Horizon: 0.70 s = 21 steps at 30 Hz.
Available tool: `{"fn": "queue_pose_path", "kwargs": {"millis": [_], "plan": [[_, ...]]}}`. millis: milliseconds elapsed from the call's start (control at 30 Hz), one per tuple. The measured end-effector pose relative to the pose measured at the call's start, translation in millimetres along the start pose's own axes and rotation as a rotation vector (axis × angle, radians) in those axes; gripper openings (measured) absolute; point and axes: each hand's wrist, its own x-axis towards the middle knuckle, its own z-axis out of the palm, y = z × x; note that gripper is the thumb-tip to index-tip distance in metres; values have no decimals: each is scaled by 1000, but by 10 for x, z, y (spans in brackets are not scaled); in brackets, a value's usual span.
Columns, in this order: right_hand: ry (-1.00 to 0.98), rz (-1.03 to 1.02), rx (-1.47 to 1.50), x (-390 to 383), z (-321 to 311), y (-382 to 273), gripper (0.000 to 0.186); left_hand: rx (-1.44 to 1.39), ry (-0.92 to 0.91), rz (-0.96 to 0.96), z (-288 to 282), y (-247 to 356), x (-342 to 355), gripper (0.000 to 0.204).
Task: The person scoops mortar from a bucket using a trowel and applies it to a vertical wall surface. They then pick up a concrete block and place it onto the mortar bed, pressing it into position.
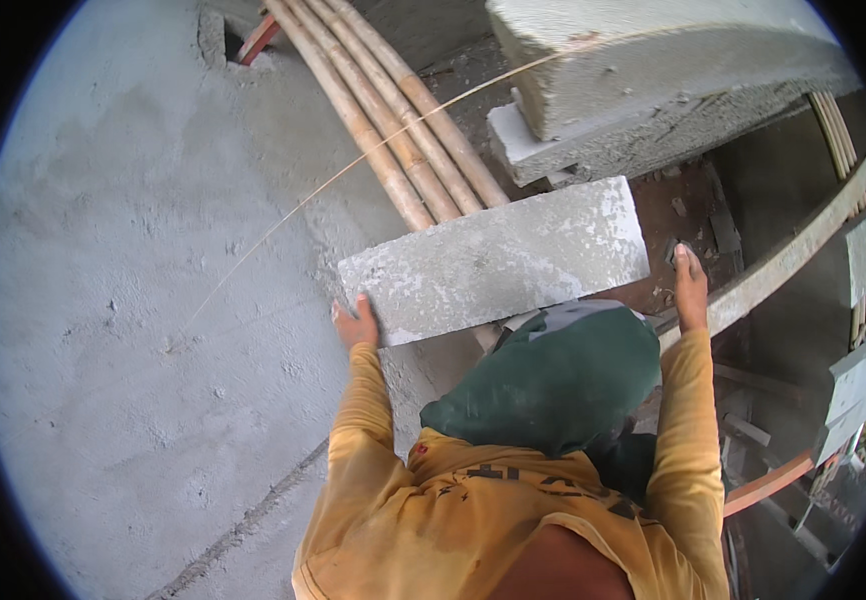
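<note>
A long pale grey lightweight concrete block (498, 262) lies across bamboo poles (408, 125), its upper face patched with white. My left hand (356, 322) grips the block's left end, the thumb over its edge and the other fingers partly hidden. Off the block's right end, apart from it, is my right hand (690, 285). Its fingers are drawn together around a small dark grey thing (673, 252) that I cannot make out. A thin string (348, 168) runs slantwise above the poles.
A rough grey wall (133, 250) fills the left side. Ahead stands a thick pale block wall (653, 85). On the right, a long wooden board (788, 260) slants past my right arm, with a drop behind it. My green-clad leg (553, 375) is just below the block.
</note>
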Motion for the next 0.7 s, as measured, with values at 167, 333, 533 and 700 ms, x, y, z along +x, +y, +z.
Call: {"fn": "queue_pose_path", "kwargs": {"millis": [167,333,533,700], "plan": [[-125,161,-69,789,374,346,80,-247,-368,-230,126,-669,394,88],[-387,367,110,1057,679,236,100,-468,-454,-330,149,-722,163,88],[-503,375,217,1305,1076,436,99,-1244,-426,-692,69,-586,-341,91],[-365,245,24,1179,1003,318,90,-1428,-244,-703,291,-335,-529,80]]}}
